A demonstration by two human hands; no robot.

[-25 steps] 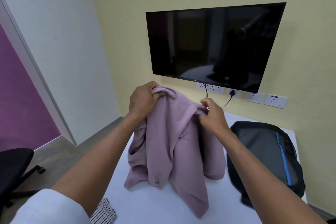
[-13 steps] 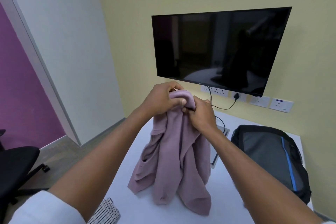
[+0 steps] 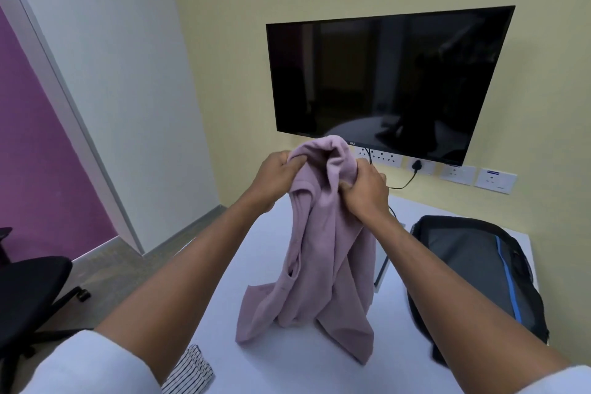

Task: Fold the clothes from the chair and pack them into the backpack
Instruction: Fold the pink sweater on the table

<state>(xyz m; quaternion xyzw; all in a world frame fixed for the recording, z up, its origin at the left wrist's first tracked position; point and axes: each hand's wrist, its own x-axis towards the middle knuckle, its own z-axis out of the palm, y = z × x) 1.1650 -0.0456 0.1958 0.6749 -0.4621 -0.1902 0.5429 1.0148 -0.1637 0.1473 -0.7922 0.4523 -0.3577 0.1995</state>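
A mauve sweatshirt (image 3: 323,259) hangs bunched over the white table (image 3: 256,265), its lower folds resting on the tabletop. My left hand (image 3: 276,174) grips the garment's top at the left, and my right hand (image 3: 364,190) grips it at the right, close beside the left. A dark grey backpack (image 3: 476,269) with a blue stripe lies flat on the table to the right. A striped garment (image 3: 188,373) pokes out at the table's near edge. The black chair (image 3: 28,291) stands at the far left.
A black wall-mounted screen (image 3: 383,80) hangs straight ahead, with a row of wall sockets (image 3: 454,173) and a plugged cable below it. A cable hatch in the table (image 3: 382,272) sits between sweatshirt and backpack. A purple panel and white wall are on the left.
My hands came together at the top of the sweatshirt, then parted slightly, and the collar now bulges up between them. The garment hangs narrower and more bunched than a second ago.
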